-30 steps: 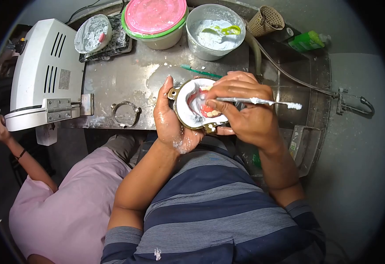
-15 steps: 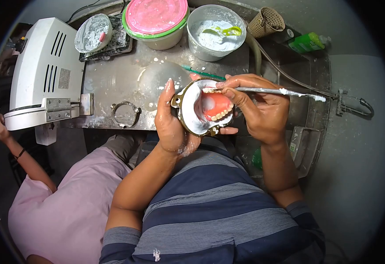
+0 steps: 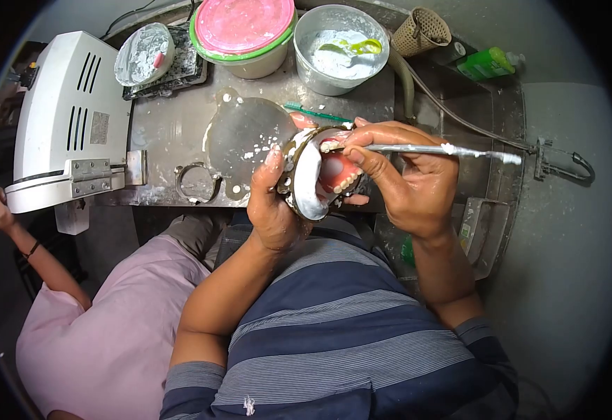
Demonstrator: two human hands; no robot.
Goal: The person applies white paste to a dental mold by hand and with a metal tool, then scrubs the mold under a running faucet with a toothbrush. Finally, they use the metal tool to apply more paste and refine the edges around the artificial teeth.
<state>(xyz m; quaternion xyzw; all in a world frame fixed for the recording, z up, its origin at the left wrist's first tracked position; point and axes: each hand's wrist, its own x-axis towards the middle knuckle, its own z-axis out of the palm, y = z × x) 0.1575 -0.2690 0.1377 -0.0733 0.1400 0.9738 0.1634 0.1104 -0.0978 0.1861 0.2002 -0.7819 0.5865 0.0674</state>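
Observation:
My left hand [image 3: 272,203] grips a brass denture flask [image 3: 304,183] filled with white plaster. A pink denture with teeth [image 3: 339,173] is set in it. The flask is tilted on edge, its open face turned toward my right hand. My right hand [image 3: 404,178] holds a metal spatula [image 3: 446,150] smeared with plaster. The blade tip rests at the top of the denture and the handle points right. Both hands carry wet plaster.
On the steel bench [image 3: 173,126] lie a flask lid plate [image 3: 243,140], a metal ring [image 3: 195,180], a green toothbrush [image 3: 316,113], a powder bowl with a scoop [image 3: 341,49], a pink-lidded tub [image 3: 244,28], a rubber mixing bowl [image 3: 143,54] and a white machine [image 3: 68,115]. A sink [image 3: 474,161] lies right. A person in pink [image 3: 103,322] sits left.
My left hand has tipped the flask further onto its edge, uncovering the lid plate on the bench. The spatula moved from across the flask to the denture's top edge.

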